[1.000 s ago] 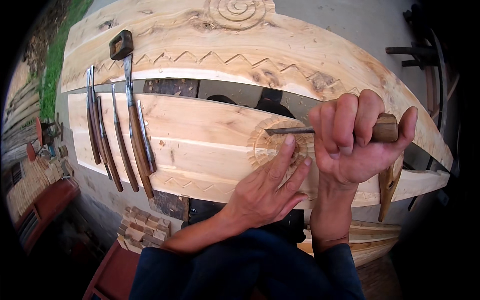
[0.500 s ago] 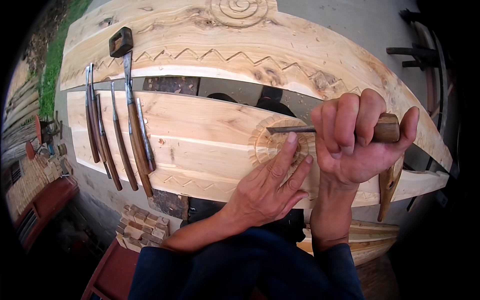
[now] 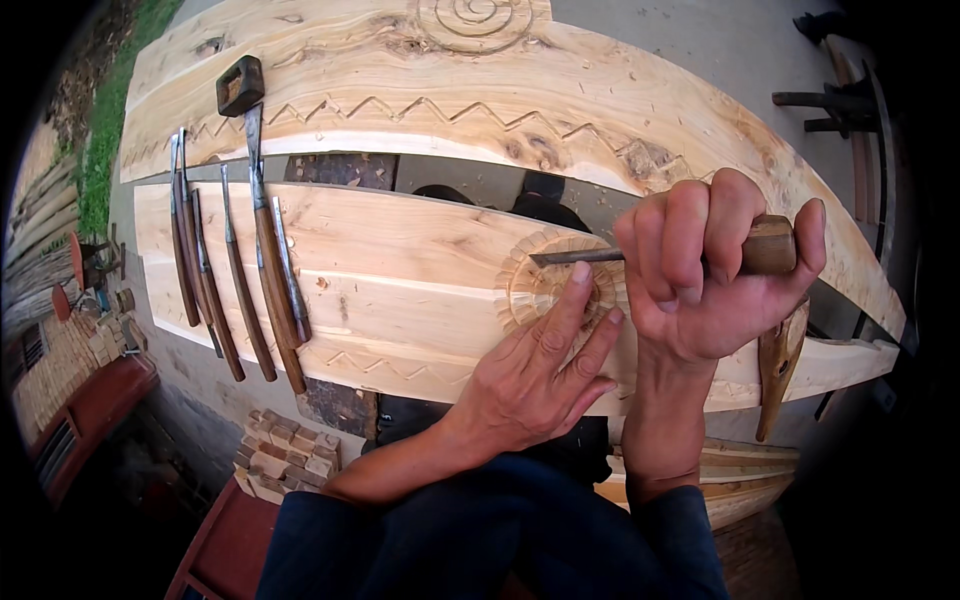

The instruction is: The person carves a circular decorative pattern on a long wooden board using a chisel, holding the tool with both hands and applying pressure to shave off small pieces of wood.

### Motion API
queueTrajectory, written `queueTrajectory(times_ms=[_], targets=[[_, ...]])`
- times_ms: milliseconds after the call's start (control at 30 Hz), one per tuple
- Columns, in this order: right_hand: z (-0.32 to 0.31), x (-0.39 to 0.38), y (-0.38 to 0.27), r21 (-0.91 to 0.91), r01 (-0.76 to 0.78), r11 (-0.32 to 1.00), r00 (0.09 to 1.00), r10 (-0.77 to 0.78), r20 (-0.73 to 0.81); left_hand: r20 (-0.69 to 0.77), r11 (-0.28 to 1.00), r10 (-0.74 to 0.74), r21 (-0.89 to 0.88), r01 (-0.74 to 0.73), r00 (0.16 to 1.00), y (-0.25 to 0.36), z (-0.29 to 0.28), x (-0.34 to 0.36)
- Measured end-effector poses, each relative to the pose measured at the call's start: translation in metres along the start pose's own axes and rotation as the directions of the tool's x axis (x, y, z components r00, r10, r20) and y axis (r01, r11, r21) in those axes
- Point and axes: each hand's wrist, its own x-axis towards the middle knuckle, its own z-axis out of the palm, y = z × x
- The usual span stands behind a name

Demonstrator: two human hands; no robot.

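Chisel (image 3: 585, 256) in my right hand (image 3: 690, 265), fingers clenched round its wooden handle (image 3: 768, 246), the blade (image 3: 570, 257) reaching over the carved rosette (image 3: 530, 290), tip inside the rosette's far left rim. My left hand (image 3: 528, 385) sits at the rosette's near side, fingers loosely spread, index fingertip (image 3: 581, 272) close by the blade; whether they touch I cannot tell. Just beyond the rosette runs the far edge of the board (image 3: 400, 250), then a gap (image 3: 480, 182). Left of the rosette, a broad plain stretch leaves room up to the carving tools (image 3: 247, 295).
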Motion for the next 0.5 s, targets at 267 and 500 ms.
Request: queueTrajectory(times_ms=[267, 500], targets=[[0.012, 0.005, 0.002, -0.113, -0.057, 0.992, 0.997, 0.062, 0.048, -0.073, 0.996, -0.049, -0.073, 0.044, 0.996, 0.005, 0.001, -0.003], [0.06, -0.022, 0.019, -0.536, 0.252, 0.806, 0.955, -0.117, 0.273, -0.227, 0.938, -0.268, -0.282, 0.201, 0.936, -0.015, -0.031, -0.015]])
